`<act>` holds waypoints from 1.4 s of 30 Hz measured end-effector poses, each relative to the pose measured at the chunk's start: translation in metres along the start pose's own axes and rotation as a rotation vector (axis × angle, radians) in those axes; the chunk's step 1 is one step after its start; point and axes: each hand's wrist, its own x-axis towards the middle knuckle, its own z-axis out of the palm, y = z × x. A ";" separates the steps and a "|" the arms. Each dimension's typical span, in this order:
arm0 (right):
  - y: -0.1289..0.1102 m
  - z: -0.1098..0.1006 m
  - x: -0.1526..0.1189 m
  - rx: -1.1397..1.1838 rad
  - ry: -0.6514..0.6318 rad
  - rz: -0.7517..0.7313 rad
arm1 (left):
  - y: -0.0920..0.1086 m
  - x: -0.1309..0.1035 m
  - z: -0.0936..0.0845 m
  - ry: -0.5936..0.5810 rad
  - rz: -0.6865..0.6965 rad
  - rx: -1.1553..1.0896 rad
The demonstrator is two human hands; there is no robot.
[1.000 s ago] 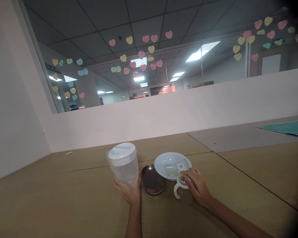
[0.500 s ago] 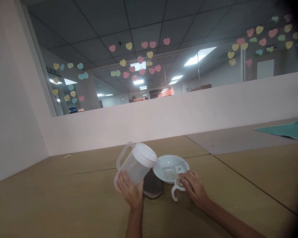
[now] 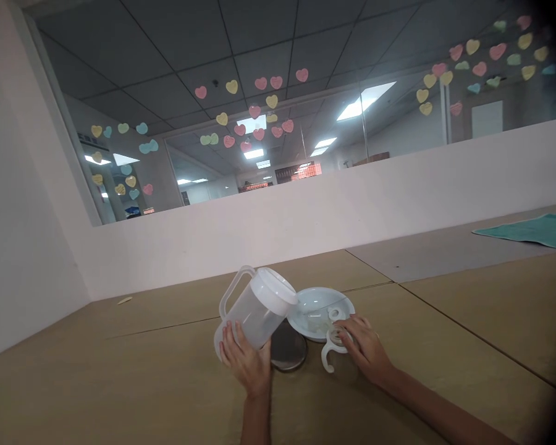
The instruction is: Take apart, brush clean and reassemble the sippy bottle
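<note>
My left hand (image 3: pixel 248 363) is wrapped around the lower body of a translucent white plastic pitcher (image 3: pixel 262 315). The pitcher leans to the right over the bowl's left edge, its lid on and its handle at the upper left. My right hand (image 3: pixel 367 347) closes its fingers on a small clear container with a white hook-shaped handle (image 3: pixel 327 358), at the near right rim of a pale blue bowl (image 3: pixel 303 300). Fingers cover part of that container. Clear liquid or clear pieces seem to lie in the bowl, beside a small white ring (image 3: pixel 335 313).
A dark round disc (image 3: pixel 289 350) lies on the wooden table (image 3: pixel 167 383) under the pitcher's right side. A teal cloth (image 3: pixel 537 231) lies at the far right. Behind the table rises a low white wall (image 3: pixel 259 219) with a window above it. A small pale scrap (image 3: pixel 125 301) lies far left.
The camera view has shifted slightly. The pitcher stays tilted in my left hand, and my right hand keeps its hold at the bowl's edge with little visible movement.
</note>
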 end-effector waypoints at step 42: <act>-0.006 -0.004 0.005 -0.033 0.000 -0.002 | 0.006 0.006 -0.008 0.033 0.214 -0.163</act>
